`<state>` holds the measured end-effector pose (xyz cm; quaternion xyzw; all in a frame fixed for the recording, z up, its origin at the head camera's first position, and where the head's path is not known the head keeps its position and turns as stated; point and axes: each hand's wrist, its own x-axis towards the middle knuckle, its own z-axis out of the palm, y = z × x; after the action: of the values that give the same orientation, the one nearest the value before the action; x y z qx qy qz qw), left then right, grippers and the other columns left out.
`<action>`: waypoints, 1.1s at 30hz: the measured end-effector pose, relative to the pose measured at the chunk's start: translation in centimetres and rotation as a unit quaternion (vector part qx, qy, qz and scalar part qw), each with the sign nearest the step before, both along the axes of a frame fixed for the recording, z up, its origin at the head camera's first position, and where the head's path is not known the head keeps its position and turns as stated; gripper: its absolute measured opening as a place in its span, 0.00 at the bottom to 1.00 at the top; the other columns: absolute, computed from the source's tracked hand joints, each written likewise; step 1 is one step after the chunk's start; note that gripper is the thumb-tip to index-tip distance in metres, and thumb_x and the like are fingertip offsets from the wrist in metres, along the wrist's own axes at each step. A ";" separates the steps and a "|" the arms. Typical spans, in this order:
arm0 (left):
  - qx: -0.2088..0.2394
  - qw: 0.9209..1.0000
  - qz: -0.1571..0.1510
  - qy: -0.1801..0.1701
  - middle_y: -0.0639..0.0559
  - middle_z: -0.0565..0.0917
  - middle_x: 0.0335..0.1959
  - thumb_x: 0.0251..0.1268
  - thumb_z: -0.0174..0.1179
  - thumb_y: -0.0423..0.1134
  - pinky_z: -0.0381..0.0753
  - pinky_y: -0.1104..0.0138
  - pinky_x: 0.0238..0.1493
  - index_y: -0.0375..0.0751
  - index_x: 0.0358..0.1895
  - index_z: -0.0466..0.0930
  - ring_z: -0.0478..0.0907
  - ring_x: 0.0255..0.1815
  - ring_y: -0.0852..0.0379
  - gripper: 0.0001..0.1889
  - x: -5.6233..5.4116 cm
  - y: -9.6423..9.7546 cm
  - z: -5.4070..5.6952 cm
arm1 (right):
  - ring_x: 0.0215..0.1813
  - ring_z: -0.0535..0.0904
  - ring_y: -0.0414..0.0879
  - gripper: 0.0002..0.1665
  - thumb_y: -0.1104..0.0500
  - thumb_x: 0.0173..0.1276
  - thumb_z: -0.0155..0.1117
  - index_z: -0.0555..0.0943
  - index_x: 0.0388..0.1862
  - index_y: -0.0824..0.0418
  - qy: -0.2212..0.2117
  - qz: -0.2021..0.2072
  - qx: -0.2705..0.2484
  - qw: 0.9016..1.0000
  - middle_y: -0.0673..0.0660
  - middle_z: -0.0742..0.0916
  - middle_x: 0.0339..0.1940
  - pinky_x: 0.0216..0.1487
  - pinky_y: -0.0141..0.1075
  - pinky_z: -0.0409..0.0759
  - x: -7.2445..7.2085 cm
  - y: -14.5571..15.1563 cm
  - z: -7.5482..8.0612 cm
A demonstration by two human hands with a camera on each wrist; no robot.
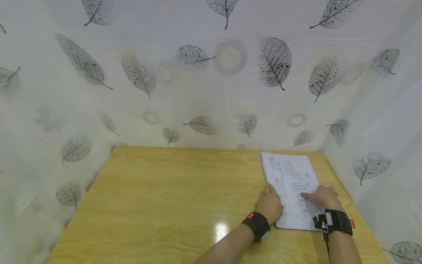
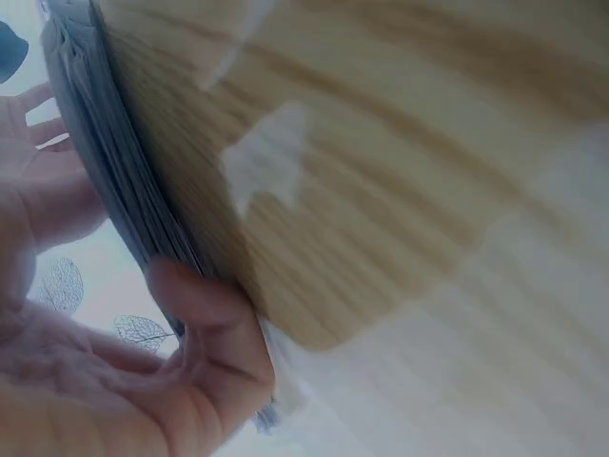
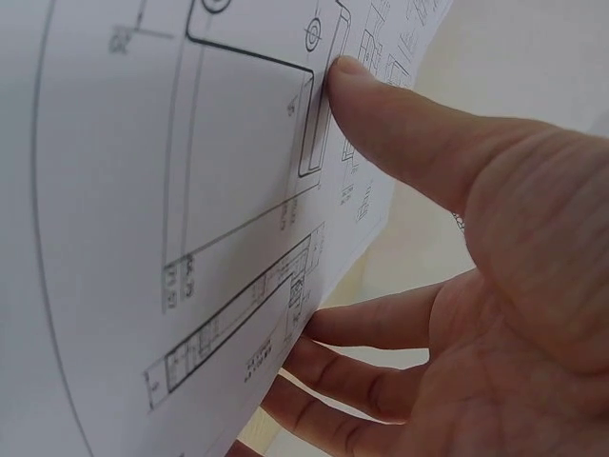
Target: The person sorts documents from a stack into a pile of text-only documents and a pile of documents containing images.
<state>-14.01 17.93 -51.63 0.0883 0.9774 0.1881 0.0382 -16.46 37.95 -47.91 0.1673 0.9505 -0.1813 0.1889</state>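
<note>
Stack of printed sheets [image 1: 289, 183] held along 2 sides

It lay near the tabletop's [image 1: 165, 198] far right corner. The left hand [image 1: 270, 205] gripped its left side; the right hand [image 1: 326, 198] (thumb [image 3: 366, 95] on top) clamped its right.

Both forearms [image 1: 227, 242] reach towards the worktop's [image 1: 158, 198] right edge; the left hand [image 1: 271, 206] grips with bent fingers, while the right hand [image 1: 324, 197], closer to that edge, pinches, thumb [image 3: 419, 129] extended leftward
</note>
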 end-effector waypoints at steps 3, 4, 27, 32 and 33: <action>0.019 1.000 0.015 -0.019 0.52 0.72 0.46 0.53 0.71 0.54 0.76 0.71 0.35 0.34 0.67 0.64 0.73 0.37 0.61 0.43 -0.3 0.0 0.2 | 0.45 0.64 0.71 0.51 0.38 0.62 0.66 0.69 0.51 0.88 0.003 0.002 -0.001 1.000 0.78 0.67 0.42 0.42 0.57 0.72 0.0 -0.1 0.1; 0.024 0.999 0.019 -0.022 0.52 0.72 0.45 0.53 0.72 0.53 0.76 0.71 0.35 0.34 0.67 0.64 0.73 0.38 0.61 0.43 -0.3 -0.1 0.3 | 0.45 0.64 0.71 0.51 0.38 0.62 0.65 0.69 0.51 0.88 0.003 0.002 -0.001 1.000 0.78 0.67 0.42 0.42 0.57 0.72 0.0 -0.2 0.1; 0.082 0.993 0.015 -0.088 0.53 0.71 0.39 0.42 0.79 0.51 0.76 0.69 0.38 0.40 0.57 0.68 0.69 0.33 0.60 0.39 -1.8 -0.3 0.1 | 0.47 0.63 0.73 0.56 0.33 0.59 0.66 0.67 0.53 0.87 0.001 0.002 0.002 1.000 0.79 0.66 0.43 0.43 0.59 0.71 0.1 0.3 -0.2; 0.103 0.989 0.022 -0.106 0.53 0.72 0.37 0.39 0.81 0.49 0.76 0.67 0.36 0.41 0.53 0.68 0.68 0.32 0.59 0.39 -2.0 -0.5 0.1 | 0.46 0.63 0.73 0.55 0.33 0.59 0.66 0.68 0.52 0.87 0.004 0.002 0.001 1.000 0.79 0.66 0.42 0.42 0.58 0.70 0.2 0.3 -0.1; 0.105 0.988 0.023 -0.108 0.53 0.72 0.37 0.38 0.81 0.49 0.76 0.67 0.36 0.41 0.53 0.68 0.68 0.31 0.59 0.39 -2.0 -0.5 0.2 | 0.46 0.63 0.73 0.56 0.33 0.59 0.66 0.68 0.52 0.87 0.004 0.002 0.001 1.000 0.79 0.66 0.42 0.42 0.58 0.70 0.2 0.3 -0.1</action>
<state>-16.03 17.41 -51.43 0.0488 0.9440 0.2992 0.1300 -16.21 38.24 -48.04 0.1644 0.9518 -0.1806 0.1854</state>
